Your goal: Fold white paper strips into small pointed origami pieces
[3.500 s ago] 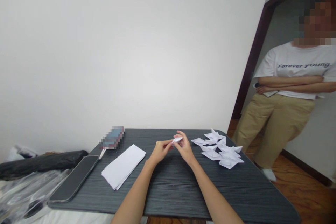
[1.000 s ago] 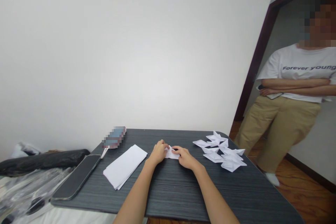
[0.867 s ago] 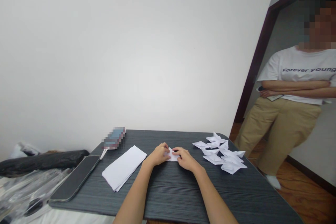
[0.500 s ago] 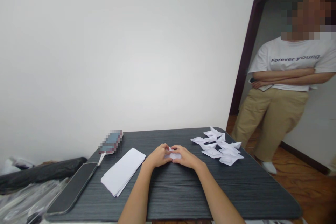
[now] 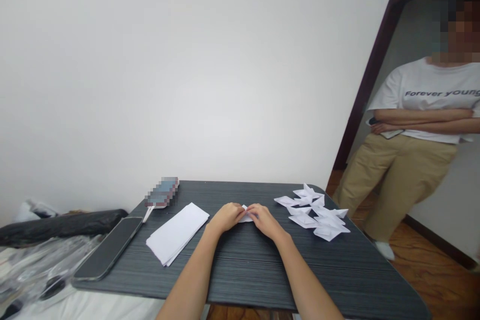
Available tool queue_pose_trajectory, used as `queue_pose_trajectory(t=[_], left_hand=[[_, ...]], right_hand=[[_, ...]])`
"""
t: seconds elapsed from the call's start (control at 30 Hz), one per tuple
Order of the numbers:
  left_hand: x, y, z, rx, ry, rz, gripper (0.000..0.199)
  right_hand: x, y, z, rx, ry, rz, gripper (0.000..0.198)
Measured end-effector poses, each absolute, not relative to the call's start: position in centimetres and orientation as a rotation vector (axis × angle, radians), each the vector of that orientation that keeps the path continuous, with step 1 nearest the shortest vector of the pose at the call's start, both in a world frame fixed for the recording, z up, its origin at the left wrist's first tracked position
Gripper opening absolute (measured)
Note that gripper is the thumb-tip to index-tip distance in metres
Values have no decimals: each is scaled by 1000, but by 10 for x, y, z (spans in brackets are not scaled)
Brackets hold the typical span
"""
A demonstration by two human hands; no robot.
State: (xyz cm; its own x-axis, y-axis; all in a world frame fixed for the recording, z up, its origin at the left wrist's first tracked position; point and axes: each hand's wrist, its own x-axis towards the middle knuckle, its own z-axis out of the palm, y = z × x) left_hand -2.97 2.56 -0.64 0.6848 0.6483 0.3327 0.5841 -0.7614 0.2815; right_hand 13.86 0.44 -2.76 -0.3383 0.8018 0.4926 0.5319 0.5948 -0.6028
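Between my two hands is a small piece of folded white paper (image 5: 246,217), partly covered by the fingers. My left hand (image 5: 228,216) grips its left side, and my right hand (image 5: 264,219) pinches it from the right. To the left of my hands lies a stack of white paper sheets (image 5: 177,233). On the right side of the dark table (image 5: 247,275) sits a cluster of several folded white paper boats (image 5: 313,212).
A dark-screened phone (image 5: 108,249) rests at the table's left edge, with another device (image 5: 163,192) and a white strap behind it. Plastic-wrapped things (image 5: 41,265) lie left of the table. A person (image 5: 423,110) with crossed arms stands at the right by a doorway.
The view has tilted and turned slightly. My fingers have shifted on the folded paper, which now shows a pointed top between them. The boats and the stack stay in place on the table.
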Motion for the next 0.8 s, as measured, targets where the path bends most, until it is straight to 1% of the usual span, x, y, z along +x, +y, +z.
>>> queue_pose_trajectory(t=[0.2, 0.37, 0.57, 0.67, 0.8], left_hand=[[-31, 22, -8, 2757, 943, 626, 24], [-33, 25, -11, 2823, 923, 583, 25], [-34, 23, -7, 2967, 904, 552, 27], [-23, 20, -10, 3094, 964, 573, 24], [-9, 18, -16, 3154, 1134, 629, 22]], right_hand=[[139, 6, -28, -1132, -2035, 371, 22], [141, 2, -26, -1163, -2099, 395, 16], [145, 3, -22, -1194, -2170, 377, 17], [146, 3, -23, -1194, -2184, 328, 14], [143, 2, -24, -1188, -2161, 232, 19]])
